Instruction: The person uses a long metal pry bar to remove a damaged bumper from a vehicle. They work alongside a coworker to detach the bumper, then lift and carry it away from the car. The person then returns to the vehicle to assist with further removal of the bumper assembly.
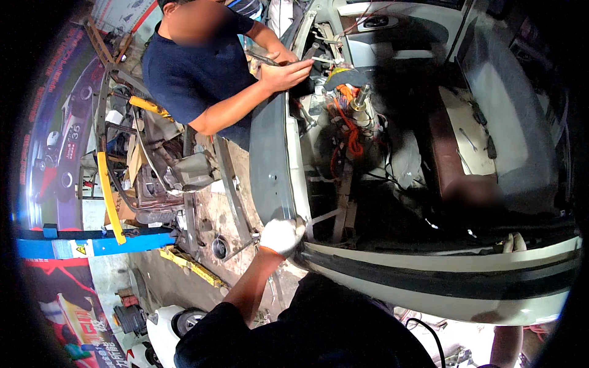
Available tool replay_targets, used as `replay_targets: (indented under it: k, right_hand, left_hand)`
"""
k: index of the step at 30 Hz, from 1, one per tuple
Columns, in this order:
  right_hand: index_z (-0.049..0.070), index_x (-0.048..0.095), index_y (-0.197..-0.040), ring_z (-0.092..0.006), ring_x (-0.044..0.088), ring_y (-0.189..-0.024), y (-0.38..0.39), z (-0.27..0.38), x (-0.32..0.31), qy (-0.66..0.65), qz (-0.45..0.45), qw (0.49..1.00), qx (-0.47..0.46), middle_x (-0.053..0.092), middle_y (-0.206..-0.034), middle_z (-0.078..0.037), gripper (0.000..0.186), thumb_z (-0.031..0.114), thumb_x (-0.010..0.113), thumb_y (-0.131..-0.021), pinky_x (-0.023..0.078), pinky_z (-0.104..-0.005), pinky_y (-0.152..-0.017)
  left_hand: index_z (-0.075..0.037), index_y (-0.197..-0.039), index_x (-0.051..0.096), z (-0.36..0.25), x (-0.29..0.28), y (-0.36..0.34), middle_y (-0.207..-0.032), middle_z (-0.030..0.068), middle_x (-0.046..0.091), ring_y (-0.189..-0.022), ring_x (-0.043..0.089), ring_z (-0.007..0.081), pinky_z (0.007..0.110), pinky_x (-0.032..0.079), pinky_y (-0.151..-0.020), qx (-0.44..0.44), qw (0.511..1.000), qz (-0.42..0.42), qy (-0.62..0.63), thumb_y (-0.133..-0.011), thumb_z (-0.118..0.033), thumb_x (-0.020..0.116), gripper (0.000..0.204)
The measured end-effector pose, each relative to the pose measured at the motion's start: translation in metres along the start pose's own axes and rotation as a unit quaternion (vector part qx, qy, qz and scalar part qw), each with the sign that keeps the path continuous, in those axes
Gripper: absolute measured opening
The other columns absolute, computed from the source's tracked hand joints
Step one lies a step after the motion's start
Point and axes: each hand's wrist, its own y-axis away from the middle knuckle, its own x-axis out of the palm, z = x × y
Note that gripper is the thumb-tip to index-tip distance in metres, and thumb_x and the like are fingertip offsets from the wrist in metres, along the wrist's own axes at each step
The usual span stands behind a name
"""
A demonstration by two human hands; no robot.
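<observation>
My left hand [282, 236], in a white glove with an orange cuff, is curled over the corner where a long grey panel [270, 165] meets the pale car body [392, 270] in front of me. Of my right hand [514, 243] only light-coloured fingertips show, hooked over the body's near edge at the far right. The rest of that hand is hidden behind the pale body, which has a black band along it. Beyond the edge lies the stripped car interior, with a bare steering column [361, 101] and loose orange wiring [353, 135].
Across the grey panel a co-worker [190, 73] in a dark shirt holds a dark tool. A wrench [468, 140] and other tools lie on a pale surface inside the car. To the left stand a metal frame with yellow bars [110, 196], a blue beam [141, 240] and scattered parts.
</observation>
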Motion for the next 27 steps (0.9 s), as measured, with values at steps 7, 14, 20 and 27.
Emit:
replay_targets:
  k: [7, 14, 20, 27]
  right_hand:
    - [-0.006, 0.062, -0.106, -0.0303, 0.062, -0.082, 0.011, 0.020, -0.002, 0.062, -0.070, 0.995, -0.019, 0.065, -0.095, -0.020, 0.036, 0.026, 0.061, -0.089, 0.049, -0.0354, -0.076]
    - [-0.005, 0.062, -0.106, -0.0306, 0.062, -0.083, 0.014, 0.010, -0.004, 0.056, -0.047, 0.997, -0.007, 0.065, -0.096, -0.020, 0.037, 0.027, 0.061, -0.089, 0.049, -0.0356, -0.076]
    - [-0.005, 0.062, -0.107, -0.0309, 0.062, -0.084, 0.018, 0.010, -0.006, 0.052, -0.039, 0.998, -0.009, 0.065, -0.097, -0.020, 0.037, 0.028, 0.061, -0.089, 0.049, -0.0357, -0.077]
    - [-0.004, 0.062, -0.107, -0.0312, 0.062, -0.085, 0.017, 0.007, -0.009, 0.051, -0.031, 0.998, -0.010, 0.065, -0.097, -0.020, 0.037, 0.028, 0.060, -0.089, 0.049, -0.0359, -0.078]
  left_hand:
    - [-0.007, -0.075, 0.064, -0.008, -0.006, -0.003, -0.071, 0.0171, 0.063, -0.065, 0.062, 0.0360, 0.044, 0.050, -0.059, -0.067, 0.998, 0.015, 0.010, -0.088, -0.029, 0.049, 0.029]
    - [-0.005, -0.068, 0.066, -0.001, 0.007, -0.001, -0.066, 0.0179, 0.063, -0.061, 0.062, 0.0356, 0.044, 0.050, -0.060, -0.045, 0.998, -0.043, 0.009, -0.085, -0.032, 0.053, 0.034]
    - [-0.005, -0.070, 0.066, 0.003, 0.010, 0.001, -0.066, 0.0182, 0.063, -0.063, 0.062, 0.0352, 0.044, 0.050, -0.061, -0.039, 0.999, -0.014, -0.004, -0.086, -0.031, 0.053, 0.034]
    - [-0.006, -0.074, 0.066, -0.007, -0.001, -0.001, -0.068, 0.0172, 0.064, -0.063, 0.062, 0.0360, 0.045, 0.050, -0.061, -0.047, 0.999, -0.016, 0.007, -0.087, -0.029, 0.051, 0.031]
